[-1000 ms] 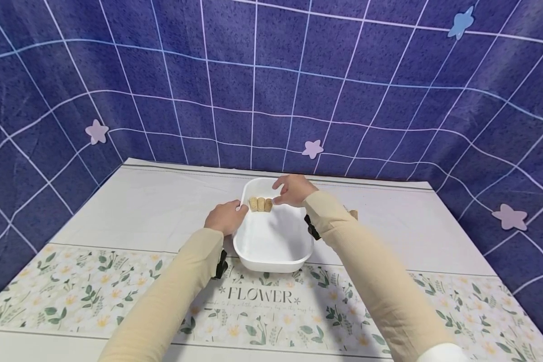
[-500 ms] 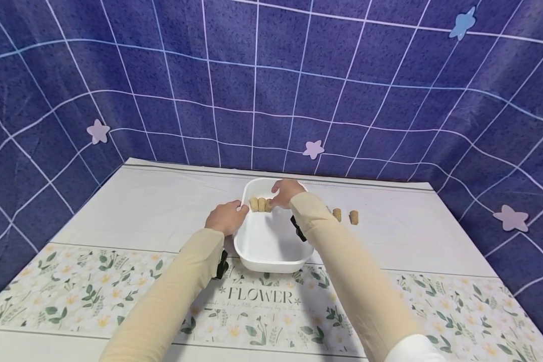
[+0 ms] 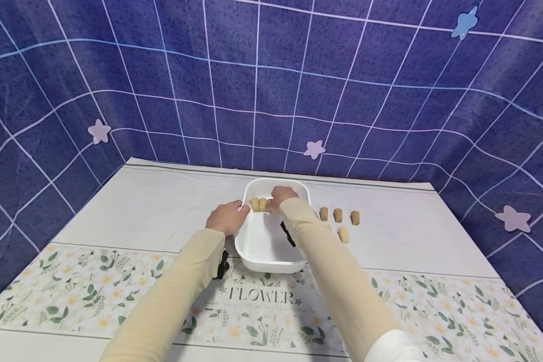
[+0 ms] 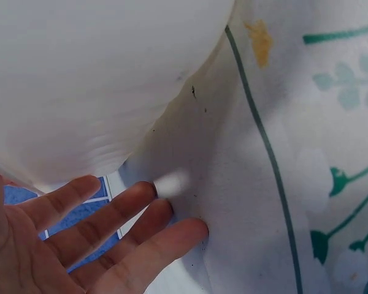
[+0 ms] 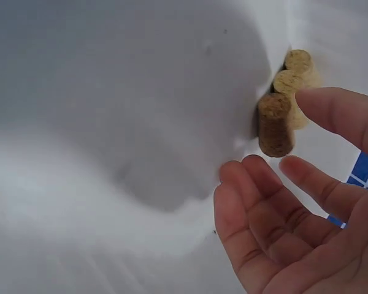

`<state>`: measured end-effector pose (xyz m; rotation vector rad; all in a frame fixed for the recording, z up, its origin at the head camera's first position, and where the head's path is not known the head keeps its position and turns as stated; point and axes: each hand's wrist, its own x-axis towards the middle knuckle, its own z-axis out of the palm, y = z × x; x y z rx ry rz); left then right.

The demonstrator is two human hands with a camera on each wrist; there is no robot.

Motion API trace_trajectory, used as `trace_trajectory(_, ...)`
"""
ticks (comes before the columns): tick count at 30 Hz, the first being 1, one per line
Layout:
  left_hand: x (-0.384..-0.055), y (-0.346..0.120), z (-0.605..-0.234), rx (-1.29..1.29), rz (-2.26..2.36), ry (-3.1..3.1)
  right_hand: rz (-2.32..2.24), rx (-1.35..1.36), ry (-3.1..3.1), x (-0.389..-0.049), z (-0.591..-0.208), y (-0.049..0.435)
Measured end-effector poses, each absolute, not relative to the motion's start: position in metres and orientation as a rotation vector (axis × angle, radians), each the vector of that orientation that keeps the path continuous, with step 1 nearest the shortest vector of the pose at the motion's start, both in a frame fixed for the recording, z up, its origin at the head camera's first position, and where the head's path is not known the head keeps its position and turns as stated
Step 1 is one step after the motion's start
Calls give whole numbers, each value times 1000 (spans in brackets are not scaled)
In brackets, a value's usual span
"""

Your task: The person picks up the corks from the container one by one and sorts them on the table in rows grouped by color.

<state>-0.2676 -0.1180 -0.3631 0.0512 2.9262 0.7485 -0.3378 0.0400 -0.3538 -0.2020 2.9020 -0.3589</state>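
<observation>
The dark cork (image 5: 276, 125) sits in the far part of the white tub (image 3: 273, 266), just left of the right hand (image 3: 282, 195), which is much nearer to it than the left hand (image 3: 227, 218); it ends a row beside two paler corks (image 3: 262, 204), its long axis roughly matching theirs; whether it stands or lies, I cannot surely tell.

The right hand is loosely bent, with a gap between thumb and fingers; the thumb tip and a fingertip come close about the dark cork, but no firm grip shows, and whether they touch it is unclear; the left hand holds the tub's left rim, thumb over the edge and the other fingers spread loosely outside along the wall; it has hold of no cork.

More corks (image 3: 338, 215) are on the desk (image 3: 163, 206), right of the tub and apart from it; the right sleeve (image 3: 339, 281) partly hides some, so their full count cannot be told.
</observation>
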Motion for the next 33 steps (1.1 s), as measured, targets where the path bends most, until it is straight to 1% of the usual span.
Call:
trace_trajectory(6,-267,-118,-362,49,753,2922,-307,-213,2912,-338,-359,38)
trace_trajectory(19,-265,-117,-360,51,754,2926,-367,-202,2916,-335,-360,41)
trace_trajectory(27,-265,-118,-360,51,759,2929,-435,-219,2899,-330,-344,42)
trace_trajectory(33,-265,-117,-359,49,758,2922,-473,-285,2922,-321,-327,46)
